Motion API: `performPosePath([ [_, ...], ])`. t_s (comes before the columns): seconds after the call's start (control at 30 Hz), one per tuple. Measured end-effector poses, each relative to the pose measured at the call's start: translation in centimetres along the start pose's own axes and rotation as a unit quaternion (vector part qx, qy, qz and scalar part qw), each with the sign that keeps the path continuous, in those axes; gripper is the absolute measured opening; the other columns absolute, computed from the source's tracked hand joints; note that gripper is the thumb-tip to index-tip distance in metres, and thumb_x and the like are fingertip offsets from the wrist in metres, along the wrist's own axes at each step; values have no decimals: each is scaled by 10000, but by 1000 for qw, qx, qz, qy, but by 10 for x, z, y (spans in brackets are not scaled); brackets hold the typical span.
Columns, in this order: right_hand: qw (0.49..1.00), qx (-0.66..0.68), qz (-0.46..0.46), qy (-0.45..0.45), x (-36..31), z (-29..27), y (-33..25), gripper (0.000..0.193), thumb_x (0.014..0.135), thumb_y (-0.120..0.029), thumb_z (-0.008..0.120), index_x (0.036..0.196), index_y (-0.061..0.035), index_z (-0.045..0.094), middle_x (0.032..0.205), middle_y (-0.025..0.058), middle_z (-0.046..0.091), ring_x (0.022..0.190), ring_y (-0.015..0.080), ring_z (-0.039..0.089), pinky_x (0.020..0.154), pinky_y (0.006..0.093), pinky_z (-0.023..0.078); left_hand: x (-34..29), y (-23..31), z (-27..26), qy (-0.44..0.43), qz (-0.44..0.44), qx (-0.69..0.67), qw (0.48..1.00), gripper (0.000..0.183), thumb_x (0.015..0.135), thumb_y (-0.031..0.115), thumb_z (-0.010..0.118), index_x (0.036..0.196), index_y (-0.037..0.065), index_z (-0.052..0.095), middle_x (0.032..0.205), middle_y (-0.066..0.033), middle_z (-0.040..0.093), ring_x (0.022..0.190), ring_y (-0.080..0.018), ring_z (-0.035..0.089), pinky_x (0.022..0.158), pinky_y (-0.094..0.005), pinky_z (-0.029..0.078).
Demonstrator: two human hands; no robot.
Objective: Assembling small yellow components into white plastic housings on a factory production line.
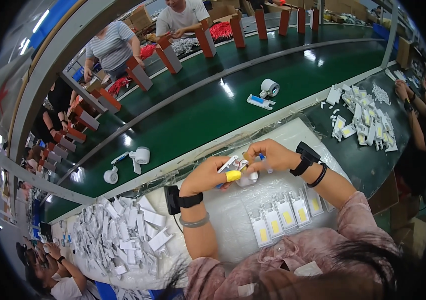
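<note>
My left hand (207,175) is closed on a small white plastic part (229,165), with a yellow cover on one finger. My right hand (272,154) meets it at the same piece, its fingers pinched; a small blue and clear item (265,163) shows by them. What exactly the right fingertips grip is partly hidden. Beneath both hands is a white rounded piece (246,180). Closer to me, several flat white plastic panels with yellow rectangles (287,216) lie in a row on the plastic-covered table (233,230).
A big heap of white plastic parts (128,225) lies left. More yellow-marked panels (365,120) are piled right. Beyond the table edge runs a green conveyor (193,130) carrying white round-headed assemblies (142,155) and orange-and-white boxes (169,54). Co-workers (110,47) stand across it; others sit at both sides.
</note>
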State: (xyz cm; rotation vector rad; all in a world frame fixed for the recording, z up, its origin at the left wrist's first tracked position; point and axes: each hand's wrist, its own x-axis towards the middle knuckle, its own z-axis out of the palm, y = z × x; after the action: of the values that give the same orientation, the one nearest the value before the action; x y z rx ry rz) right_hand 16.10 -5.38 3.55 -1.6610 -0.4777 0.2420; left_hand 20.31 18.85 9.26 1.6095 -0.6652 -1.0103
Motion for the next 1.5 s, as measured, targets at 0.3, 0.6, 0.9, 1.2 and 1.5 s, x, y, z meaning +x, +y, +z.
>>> performPosePath([
  [0.3, 999, 37, 20, -1, -13, -5, -35, 172, 786, -90, 772, 870, -39, 631, 811, 1, 630, 732, 59, 554, 682, 216, 440, 5, -5, 4, 166, 113, 23, 979, 319, 940, 133, 556, 1233, 19, 509, 878, -40, 635, 663, -91, 572, 603, -247, 476],
  [0.6, 982, 138, 70, -105, -20, -12, -43, 186, 924, -147, 606, 999, 21, 633, 866, 82, 694, 763, 152, 672, 743, 267, 505, 5, 9, 28, 231, 232, 109, 939, 348, 965, 81, 477, 1310, 42, 501, 967, -46, 641, 779, -94, 578, 730, -234, 485],
  [0.9, 916, -321, -102, 216, -20, 11, -49, 214, 739, -121, 766, 818, -55, 579, 720, 39, 609, 650, 168, 581, 609, 302, 443, 22, 6, 49, 381, 195, 113, 897, 241, 957, 97, 464, 1179, 48, 545, 841, -38, 660, 640, -96, 601, 505, -217, 479],
  [1.2, 829, -376, -251, 329, -18, 9, -51, 207, 723, 3, 744, 863, -50, 601, 760, 74, 601, 665, 242, 573, 595, 325, 450, 33, 3, 53, 270, 123, -123, 947, 186, 927, 82, 502, 1101, 18, 489, 771, -71, 568, 511, -114, 541, 402, -267, 458],
  [1.5, 844, -346, -287, 293, -25, 16, -51, 232, 750, 39, 719, 953, -33, 633, 861, 103, 647, 747, 244, 612, 646, 318, 489, 31, 7, 61, 247, 180, -116, 945, 309, 864, 13, 493, 1172, 6, 465, 841, -82, 593, 569, -129, 568, 418, -271, 480],
])
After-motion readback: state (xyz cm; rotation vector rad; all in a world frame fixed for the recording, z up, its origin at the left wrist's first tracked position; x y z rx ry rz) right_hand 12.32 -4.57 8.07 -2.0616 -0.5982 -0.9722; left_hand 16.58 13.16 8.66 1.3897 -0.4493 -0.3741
